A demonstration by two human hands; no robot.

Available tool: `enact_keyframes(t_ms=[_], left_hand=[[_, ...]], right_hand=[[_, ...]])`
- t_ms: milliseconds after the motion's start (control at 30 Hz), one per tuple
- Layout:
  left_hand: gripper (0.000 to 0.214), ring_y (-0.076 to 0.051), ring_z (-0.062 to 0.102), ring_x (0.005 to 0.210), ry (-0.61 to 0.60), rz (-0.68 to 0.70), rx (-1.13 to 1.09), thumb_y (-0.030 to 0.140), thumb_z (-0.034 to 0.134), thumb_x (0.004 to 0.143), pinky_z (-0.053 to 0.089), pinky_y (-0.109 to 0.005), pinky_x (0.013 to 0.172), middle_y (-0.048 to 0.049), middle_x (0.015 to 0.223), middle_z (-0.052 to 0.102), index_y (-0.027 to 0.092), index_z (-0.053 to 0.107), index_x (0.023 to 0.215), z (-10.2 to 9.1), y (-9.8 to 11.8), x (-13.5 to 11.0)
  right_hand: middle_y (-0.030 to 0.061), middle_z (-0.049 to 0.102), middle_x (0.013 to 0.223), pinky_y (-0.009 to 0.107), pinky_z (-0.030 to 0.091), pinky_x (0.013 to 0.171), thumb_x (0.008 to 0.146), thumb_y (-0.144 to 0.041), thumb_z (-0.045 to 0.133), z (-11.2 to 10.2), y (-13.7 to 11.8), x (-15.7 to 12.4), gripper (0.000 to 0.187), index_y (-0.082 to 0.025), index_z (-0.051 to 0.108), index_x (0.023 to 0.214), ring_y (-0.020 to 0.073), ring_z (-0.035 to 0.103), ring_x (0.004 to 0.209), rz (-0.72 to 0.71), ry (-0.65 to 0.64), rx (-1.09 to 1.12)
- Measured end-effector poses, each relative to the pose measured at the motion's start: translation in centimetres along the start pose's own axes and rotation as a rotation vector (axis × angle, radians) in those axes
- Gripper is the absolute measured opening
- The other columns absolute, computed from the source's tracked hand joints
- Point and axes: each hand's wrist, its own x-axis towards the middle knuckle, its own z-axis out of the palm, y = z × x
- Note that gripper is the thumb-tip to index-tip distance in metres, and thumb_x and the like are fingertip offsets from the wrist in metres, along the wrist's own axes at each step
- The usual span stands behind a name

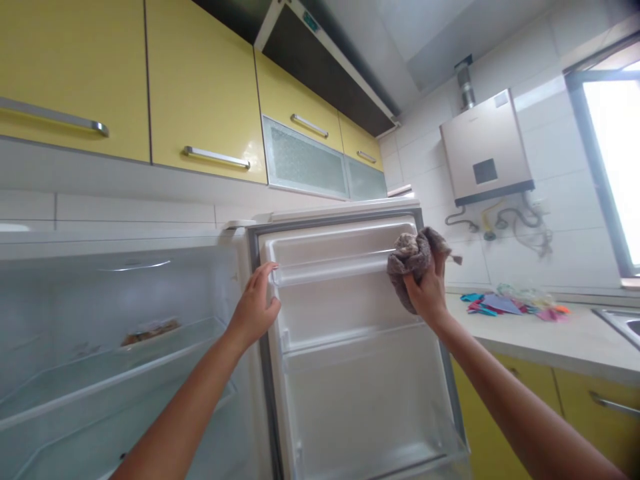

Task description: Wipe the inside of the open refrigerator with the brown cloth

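Observation:
A fridge door (345, 393) stands swung open, its white inner side with clear door shelves turned toward me. My right hand (425, 287) is closed around a crumpled grey-brown cloth (413, 257), held at the right end of the upper door shelf (335, 267). My left hand (257, 303) is at the left end of that same shelf, thumb and fingers apart, the fingertips resting by the door's inner edge. To the left is the fridge compartment (100, 287), where a small package (150, 331) lies on a glass shelf (100, 373).
Yellow wall cabinets (205, 87) with metal handles hang above the fridge. At the right, a counter (540, 340) holds a heap of colourful cloths and plastic (505, 303), with a sink (625, 323) beyond. A water heater (485, 147) is mounted on the tiled wall near a window (613, 153).

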Motion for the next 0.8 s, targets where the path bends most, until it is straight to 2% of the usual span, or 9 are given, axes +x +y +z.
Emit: enact_keyframes(t_ms=[100, 200, 267, 333, 400, 467, 567, 667, 800], left_hand=[[0.069, -0.027, 0.039, 0.144, -0.022, -0.025, -0.025, 0.008, 0.045, 0.074, 0.036, -0.051, 0.122, -0.0143, 0.148, 0.045, 0.02, 0.036, 0.142, -0.2, 0.2, 0.0], [0.07, -0.027, 0.039, 0.145, -0.029, -0.04, -0.05, 0.009, 0.046, 0.074, 0.035, -0.05, 0.122, -0.0149, 0.149, 0.044, 0.019, 0.036, 0.142, -0.2, 0.6, -0.1], [0.07, -0.028, 0.038, 0.146, -0.019, -0.054, -0.068, 0.009, 0.046, 0.073, 0.034, -0.051, 0.123, -0.0159, 0.149, 0.044, 0.017, 0.037, 0.142, -0.1, 0.8, -0.1], [0.072, -0.028, 0.038, 0.146, -0.009, -0.076, -0.098, 0.008, 0.045, 0.071, 0.033, -0.051, 0.123, -0.0164, 0.15, 0.044, 0.016, 0.038, 0.142, 0.0, 0.8, 0.0], [0.074, -0.028, 0.037, 0.146, -0.019, -0.102, -0.154, 0.008, 0.044, 0.068, 0.033, -0.052, 0.123, -0.0157, 0.151, 0.044, 0.016, 0.04, 0.142, -0.2, 0.8, 0.1], [0.074, -0.028, 0.037, 0.146, -0.051, -0.136, -0.241, 0.011, 0.044, 0.068, 0.031, -0.053, 0.123, -0.0142, 0.153, 0.044, 0.016, 0.042, 0.142, -0.7, 0.7, 0.2], [0.064, -0.028, 0.035, 0.148, -0.099, -0.206, -0.399, 0.021, 0.044, 0.078, 0.023, -0.052, 0.126, -0.0114, 0.154, 0.047, 0.016, 0.048, 0.141, -1.8, 0.8, 0.4], [0.057, -0.03, 0.037, 0.148, -0.114, -0.311, -0.589, 0.047, 0.044, 0.089, 0.019, -0.051, 0.127, -0.01, 0.154, 0.049, 0.017, 0.054, 0.138, -2.7, 1.1, 0.8], [0.082, -0.034, 0.048, 0.14, -0.154, -0.474, -0.883, 0.076, 0.047, 0.082, 0.033, -0.051, 0.121, -0.014, 0.148, 0.055, 0.016, 0.054, 0.137, -3.1, 1.5, 1.3]], right_hand=[[0.019, 0.024, 0.163, 0.063, 0.021, 0.121, 0.085, -0.045, 0.053, 1.4, -2.6, -0.6, 0.081, -0.017, 0.025, 0.156, 0.0359, 0.017, 0.153, 0.212, 0.118, 0.104], [0.0189, 0.029, 0.161, 0.056, 0.017, 0.124, 0.082, -0.047, 0.057, 2.6, -5.7, -0.7, 0.086, -0.015, 0.025, 0.155, 0.0319, 0.022, 0.152, 0.506, 0.296, 0.292], [0.0156, 0.036, 0.158, 0.051, 0.024, 0.124, 0.08, -0.047, 0.059, 3.7, -8.0, -0.7, 0.086, -0.019, 0.025, 0.153, 0.0279, 0.033, 0.148, 0.787, 0.389, 0.534], [0.0122, 0.047, 0.151, 0.047, 0.041, 0.115, 0.081, -0.048, 0.055, 5.1, -10.8, -0.7, 0.078, -0.023, 0.028, 0.15, 0.0248, 0.049, 0.138, 1.017, 0.387, 0.8], [0.0119, 0.061, 0.135, 0.044, 0.055, 0.1, 0.085, -0.05, 0.045, 6.9, -13.8, -0.6, 0.066, -0.021, 0.036, 0.144, 0.0238, 0.063, 0.121, 1.095, 0.336, 0.92], [0.01, 0.062, 0.134, 0.04, 0.057, 0.097, 0.087, -0.049, 0.042, 8.9, -17.0, -0.5, 0.062, -0.023, 0.035, 0.143, 0.0203, 0.065, 0.118, 1.169, 0.332, 0.997], [0.0114, 0.062, 0.135, 0.04, 0.056, 0.097, 0.086, -0.05, 0.046, 11.7, -21.9, -0.9, 0.063, -0.024, 0.035, 0.143, 0.0208, 0.065, 0.119, 1.273, 0.313, 1.09], [0.0121, 0.063, 0.134, 0.039, 0.056, 0.098, 0.085, -0.052, 0.046, 13.6, -26.7, -1.8, 0.064, -0.021, 0.039, 0.14, 0.0211, 0.067, 0.117, 1.349, 0.246, 1.201], [0.0146, 0.067, 0.127, 0.037, 0.059, 0.093, 0.083, -0.056, 0.048, 14.8, -30.7, -2.7, 0.067, -0.015, 0.044, 0.136, 0.0216, 0.071, 0.108, 1.41, 0.135, 1.332]])
